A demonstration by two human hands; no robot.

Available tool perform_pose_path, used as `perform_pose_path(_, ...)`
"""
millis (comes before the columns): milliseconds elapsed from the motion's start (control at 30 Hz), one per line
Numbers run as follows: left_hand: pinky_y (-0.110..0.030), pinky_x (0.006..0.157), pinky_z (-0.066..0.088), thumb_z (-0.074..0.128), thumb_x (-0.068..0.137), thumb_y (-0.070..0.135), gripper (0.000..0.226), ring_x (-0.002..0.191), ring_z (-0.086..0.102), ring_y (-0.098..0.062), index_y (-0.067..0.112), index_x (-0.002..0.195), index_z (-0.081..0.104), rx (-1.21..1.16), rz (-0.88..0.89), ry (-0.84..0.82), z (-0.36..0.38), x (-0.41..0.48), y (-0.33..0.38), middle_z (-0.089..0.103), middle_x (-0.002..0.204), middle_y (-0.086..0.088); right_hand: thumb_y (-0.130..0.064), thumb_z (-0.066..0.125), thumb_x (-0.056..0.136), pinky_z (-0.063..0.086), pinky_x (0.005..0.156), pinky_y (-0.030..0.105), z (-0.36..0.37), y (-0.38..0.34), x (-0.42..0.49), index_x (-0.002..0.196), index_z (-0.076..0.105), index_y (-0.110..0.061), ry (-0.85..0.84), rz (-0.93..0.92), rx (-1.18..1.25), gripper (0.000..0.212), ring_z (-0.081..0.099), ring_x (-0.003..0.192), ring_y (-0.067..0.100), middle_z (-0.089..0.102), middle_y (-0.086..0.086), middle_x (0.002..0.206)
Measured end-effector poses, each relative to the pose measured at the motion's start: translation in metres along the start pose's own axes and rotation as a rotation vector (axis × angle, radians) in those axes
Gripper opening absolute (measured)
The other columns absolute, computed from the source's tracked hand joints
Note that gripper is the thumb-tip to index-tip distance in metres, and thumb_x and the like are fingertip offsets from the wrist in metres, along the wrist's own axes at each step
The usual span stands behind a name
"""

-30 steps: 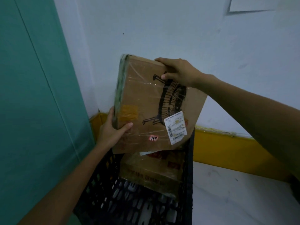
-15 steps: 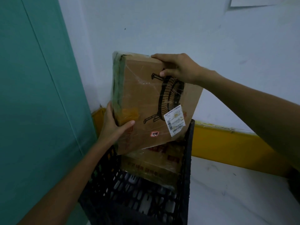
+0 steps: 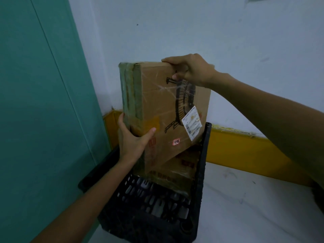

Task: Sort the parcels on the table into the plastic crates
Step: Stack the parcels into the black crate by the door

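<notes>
A white surface (image 3: 254, 207) carries everything here. It is matte and scuffed with faint dark marks, with a few small bluish specks toward the right. Whether it is a tabletop or the floor cannot be told. At its far edge it meets a yellow band (image 3: 245, 148) running along the foot of the wall. One thing stands directly on it: a black plastic crate (image 3: 203, 163) with slotted walls, set in the left corner, close beside the green panel (image 3: 43, 120), its far end near the yellow band.
</notes>
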State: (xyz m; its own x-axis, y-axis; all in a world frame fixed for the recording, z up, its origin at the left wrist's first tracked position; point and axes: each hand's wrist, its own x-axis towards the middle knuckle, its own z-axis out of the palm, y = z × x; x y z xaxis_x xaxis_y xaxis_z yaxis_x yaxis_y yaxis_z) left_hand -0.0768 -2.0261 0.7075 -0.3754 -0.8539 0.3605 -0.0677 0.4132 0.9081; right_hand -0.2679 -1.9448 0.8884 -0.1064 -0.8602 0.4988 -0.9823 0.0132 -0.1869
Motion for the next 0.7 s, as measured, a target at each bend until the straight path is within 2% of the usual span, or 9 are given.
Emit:
perform_pose_path(200, -0.04, 0.109, 0.028, 0.08, 0.055, 0.057, 0.121, 0.135, 0.029, -0.02, 0.028, 0.146, 0.005, 0.1, 0.045, 0.072, -0.016, -0.003, -0.015, 0.024, 0.148, -0.005, 0.0, 0.063, 0.084, 0.036, 0.1, 0.014, 0.023, -0.01, -0.004, 0.132, 0.055, -0.014, 0.091, -0.035, 0.153, 0.051, 0.052, 0.119, 0.013, 0.058, 0.003, 0.132)
perform_pose_path(267, -0.048, 0.111, 0.028, 0.072, 0.051, 0.068, 0.123, 0.136, 0.027, -0.022, 0.03, 0.146, 0.003, 0.157, 0.019, 0.082, -0.016, -0.008, -0.024, 0.022, 0.149, -0.005, 0.001, 0.065, 0.082, 0.037, 0.1, 0.016, 0.031, -0.015, -0.005, 0.13, 0.056, -0.013, 0.103, -0.05, 0.172, 0.051, 0.049, 0.115, 0.006, 0.059, 0.004, 0.131)
perform_pose_path(367, -0.057, 0.111, 0.025, 0.063, 0.048, 0.077, 0.124, 0.137, 0.027, -0.027, 0.033, 0.145, -0.001, 0.261, -0.034, 0.068, -0.018, -0.018, -0.04, 0.022, 0.151, -0.007, -0.003, 0.067, 0.082, 0.033, 0.095, 0.009, 0.045, -0.02, -0.008, 0.13, 0.057, -0.015, 0.035, -0.028, 0.151, 0.051, 0.043, 0.11, 0.002, 0.058, 0.002, 0.129)
perform_pose_path(467, -0.057, 0.113, 0.018, 0.07, 0.056, 0.072, 0.127, 0.139, 0.024, -0.029, 0.028, 0.146, -0.007, 0.324, -0.095, 0.031, -0.018, -0.023, -0.045, 0.019, 0.154, -0.009, -0.007, 0.068, 0.081, 0.028, 0.092, 0.008, 0.058, -0.025, -0.007, 0.132, 0.054, -0.016, -0.02, -0.044, 0.108, 0.053, 0.045, 0.12, 0.014, 0.053, 0.004, 0.135)
perform_pose_path(533, -0.057, 0.114, 0.015, 0.072, 0.058, 0.068, 0.128, 0.14, 0.023, -0.029, 0.027, 0.146, -0.01, 0.366, -0.139, -0.003, -0.021, -0.023, -0.044, 0.017, 0.155, -0.008, -0.014, 0.072, 0.079, 0.028, 0.105, 0.022, 0.063, -0.025, -0.003, 0.136, 0.049, -0.017, 0.004, 0.011, 0.108, 0.061, 0.033, 0.135, 0.024, 0.036, 0.008, 0.148)
perform_pose_path(600, -0.056, 0.114, 0.017, 0.073, 0.049, 0.073, 0.132, 0.141, 0.022, -0.028, 0.035, 0.144, -0.01, 0.333, -0.16, -0.068, -0.031, -0.023, -0.044, 0.015, 0.156, -0.006, -0.024, 0.076, 0.077, 0.021, 0.114, 0.039, 0.068, -0.017, -0.004, 0.143, 0.037, -0.02, 0.025, 0.137, 0.098, 0.076, 0.015, 0.143, 0.031, 0.015, 0.013, 0.156)
perform_pose_path(667, -0.052, 0.115, 0.019, 0.079, 0.047, 0.067, 0.133, 0.142, 0.019, -0.027, 0.038, 0.143, -0.008, 0.236, -0.174, -0.147, -0.045, -0.024, -0.043, 0.013, 0.156, -0.004, -0.028, 0.077, 0.075, 0.016, 0.117, 0.047, 0.071, -0.002, -0.011, 0.146, 0.029, -0.022, 0.023, 0.258, 0.065, 0.086, 0.007, 0.143, 0.037, 0.009, 0.02, 0.154)
perform_pose_path(700, -0.046, 0.114, 0.021, 0.082, 0.051, 0.056, 0.131, 0.141, 0.02, -0.026, 0.035, 0.144, -0.008, 0.192, -0.177, -0.19, -0.052, -0.024, -0.042, 0.013, 0.155, -0.006, -0.026, 0.078, 0.074, 0.018, 0.116, 0.048, 0.073, 0.005, -0.016, 0.147, 0.028, -0.022, 0.025, 0.315, 0.084, 0.089, 0.01, 0.141, 0.039, 0.012, 0.021, 0.152)
